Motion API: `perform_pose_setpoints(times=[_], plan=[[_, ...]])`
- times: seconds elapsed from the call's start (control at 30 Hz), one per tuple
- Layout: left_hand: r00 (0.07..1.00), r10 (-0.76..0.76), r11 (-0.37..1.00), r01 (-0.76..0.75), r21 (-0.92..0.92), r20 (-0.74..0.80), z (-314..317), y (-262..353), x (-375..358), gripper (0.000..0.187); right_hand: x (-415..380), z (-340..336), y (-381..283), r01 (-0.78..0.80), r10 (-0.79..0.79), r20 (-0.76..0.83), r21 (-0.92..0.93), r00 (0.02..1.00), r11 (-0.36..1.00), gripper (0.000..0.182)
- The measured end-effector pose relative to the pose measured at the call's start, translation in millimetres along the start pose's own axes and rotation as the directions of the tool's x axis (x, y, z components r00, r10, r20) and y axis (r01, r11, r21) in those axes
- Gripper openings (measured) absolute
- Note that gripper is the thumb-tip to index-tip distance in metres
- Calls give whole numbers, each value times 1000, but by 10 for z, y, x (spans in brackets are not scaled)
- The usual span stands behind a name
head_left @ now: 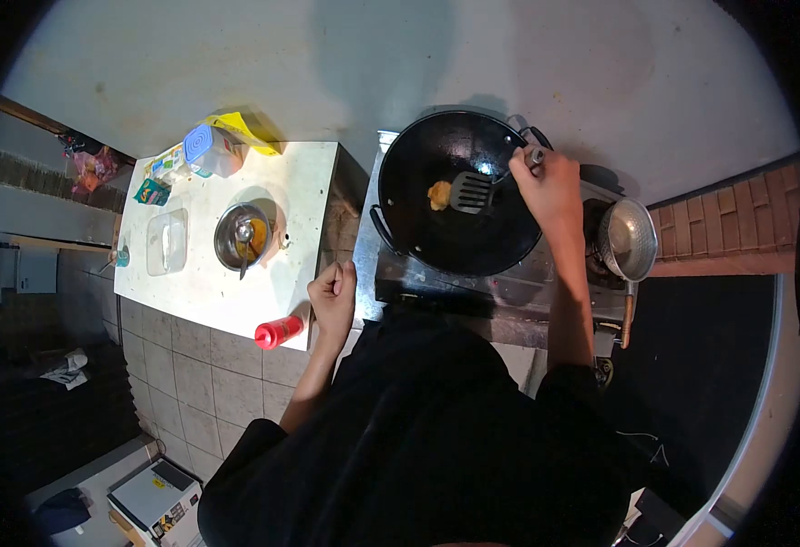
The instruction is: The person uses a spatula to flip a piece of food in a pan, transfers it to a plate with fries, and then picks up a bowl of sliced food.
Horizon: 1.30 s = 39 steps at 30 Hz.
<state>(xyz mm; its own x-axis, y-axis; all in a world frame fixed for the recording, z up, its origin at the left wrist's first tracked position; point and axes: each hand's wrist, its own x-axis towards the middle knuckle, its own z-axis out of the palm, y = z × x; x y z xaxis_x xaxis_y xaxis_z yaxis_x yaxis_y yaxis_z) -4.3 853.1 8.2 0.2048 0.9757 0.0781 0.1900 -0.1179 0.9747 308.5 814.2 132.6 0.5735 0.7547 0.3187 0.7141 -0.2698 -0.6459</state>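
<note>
Hands apart, browned food [439,195] beside right's spatula [471,193]

Food [439,195] in wok [459,246], bowl [241,239] on table [204,296] left (spoon [247,248] inside), saucepan [628,239] right

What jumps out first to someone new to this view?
The big black wok on the stove, where the right hand holds a slotted spatula beside one golden-brown piece. Next, the bright white table at left, with a red bottle lying near its corner.
</note>
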Motion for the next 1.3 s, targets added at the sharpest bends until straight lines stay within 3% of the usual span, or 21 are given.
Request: perform_pose_setpoints(times=[0.2, 0.4, 0.47, 0.57, 1.0, 1.2, 1.3], plan=[[1000, -3, 1000, 3, -14, 6, 22, -46, 0, 49, -44, 45, 259, -60, 55, -54, -86, 997, 994, 27], [1000, 2, 1000, -2, -9, 27, 34, -31, 16, 49, 50, 128, 357, -139, 140, -9, 48, 990, 989, 30], [1000, 15, 1000, -15, 2, 22, 21, 1, 15, 49, 78, 152, 404, -42, 43, -27, 33, 999, 999, 33], [1000, 5, 1000, -5, 9, 19, 18, 27, 7, 49, 104, 165, 318, -85, 87, -12, 135, 996, 987, 29], [1000, 5, 1000, -5, -12, -1, 0, -5, 6, 48, 150, 213, 182, -32, 29, 22, 115, 999, 993, 25], [1000, -8, 1000, 8, 5, 3, -6, 24, 5, 48, 43, 74, 22, 27, -27, -27, 9, 999, 1000, 24], [1000, -3, 1000, 3, 4, 8, 15, 15, 17, 49, 22, 56, -5, -15, 19, -38, 110, 999, 994, 24]])
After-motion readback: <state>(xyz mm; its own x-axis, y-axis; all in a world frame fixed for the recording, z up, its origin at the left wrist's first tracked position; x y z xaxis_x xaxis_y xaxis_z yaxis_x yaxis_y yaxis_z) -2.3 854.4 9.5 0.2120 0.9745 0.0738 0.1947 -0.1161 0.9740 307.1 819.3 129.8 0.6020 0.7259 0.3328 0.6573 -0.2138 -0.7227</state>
